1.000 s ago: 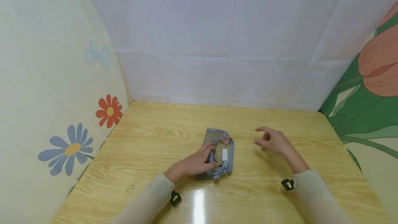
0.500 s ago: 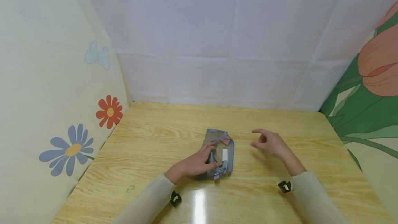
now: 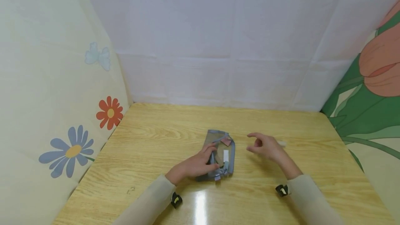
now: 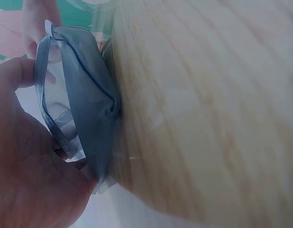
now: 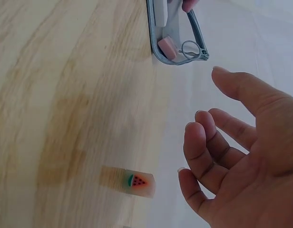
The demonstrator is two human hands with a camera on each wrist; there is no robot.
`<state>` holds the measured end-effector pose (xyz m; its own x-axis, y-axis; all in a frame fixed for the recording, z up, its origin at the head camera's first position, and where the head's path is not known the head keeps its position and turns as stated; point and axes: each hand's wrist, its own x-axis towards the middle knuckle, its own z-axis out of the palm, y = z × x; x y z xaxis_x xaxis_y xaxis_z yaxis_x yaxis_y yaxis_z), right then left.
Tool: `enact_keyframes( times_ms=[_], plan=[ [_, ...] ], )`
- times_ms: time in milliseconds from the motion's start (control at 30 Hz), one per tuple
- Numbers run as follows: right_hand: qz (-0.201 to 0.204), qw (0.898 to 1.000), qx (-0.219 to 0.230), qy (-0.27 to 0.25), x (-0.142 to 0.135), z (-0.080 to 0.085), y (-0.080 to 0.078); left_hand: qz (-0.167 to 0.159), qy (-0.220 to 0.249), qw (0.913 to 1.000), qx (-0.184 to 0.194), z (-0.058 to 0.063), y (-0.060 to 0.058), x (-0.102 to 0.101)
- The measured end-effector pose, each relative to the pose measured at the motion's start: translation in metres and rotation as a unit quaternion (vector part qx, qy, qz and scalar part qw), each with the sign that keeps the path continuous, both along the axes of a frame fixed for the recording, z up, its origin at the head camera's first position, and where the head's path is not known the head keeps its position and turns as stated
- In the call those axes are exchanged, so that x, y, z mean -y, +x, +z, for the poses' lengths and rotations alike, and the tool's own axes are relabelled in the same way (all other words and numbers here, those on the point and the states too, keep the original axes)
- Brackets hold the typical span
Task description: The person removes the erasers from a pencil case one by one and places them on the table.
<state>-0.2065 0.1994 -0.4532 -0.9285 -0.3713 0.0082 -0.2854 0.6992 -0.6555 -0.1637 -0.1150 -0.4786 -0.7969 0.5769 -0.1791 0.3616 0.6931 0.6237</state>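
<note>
A grey-blue zippered mesh pouch lies on the table with its mouth gaping. My left hand holds it, thumb at the rim and fingers at the raised flap in the left wrist view. Small blocks show inside: a pink one, a white one and a greenish one. To the right of the pouch, my right hand hovers with loosely bent fingers and nothing between them. Behind it on the table lies a small pale eraser-like block with a watermelon slice printed on it.
The wood-grain table meets a white cloth backdrop at its far edge. Flower-printed sheets stand at both sides, a blue flower at left and a pink tulip at right.
My right hand has moved left toward the pouch and slightly down, and the pale block behind it has come into sight. The left hand and the pouch have stayed in place.
</note>
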Motion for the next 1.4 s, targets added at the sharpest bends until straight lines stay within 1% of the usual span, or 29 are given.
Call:
enact_keyframes(
  times_ms=[267,500,800,1000,1233,1400],
  plan=[
    [0.005,1.0,0.015,0.003,0.008,-0.006,0.003,0.0,0.004,1.0,-0.002,0.0,0.0,0.0],
    [0.021,1.0,0.001,0.003,0.014,-0.008,0.006,0.002,0.007,1.0,-0.001,0.001,0.001,0.0],
    [0.035,0.999,0.003,0.0,0.022,-0.012,0.01,0.001,0.006,1.0,-0.004,0.001,0.002,0.0],
    [0.037,0.999,-0.005,0.004,0.027,-0.013,0.012,0.001,0.005,1.0,-0.004,0.002,0.002,0.0],
    [0.034,0.999,-0.024,0.012,0.031,-0.016,0.013,0.001,0.006,1.0,-0.005,0.002,0.001,0.0],
    [0.046,0.999,-0.013,0.003,0.033,-0.016,0.013,0.002,0.008,1.0,-0.003,0.003,0.001,0.0]
  ],
)
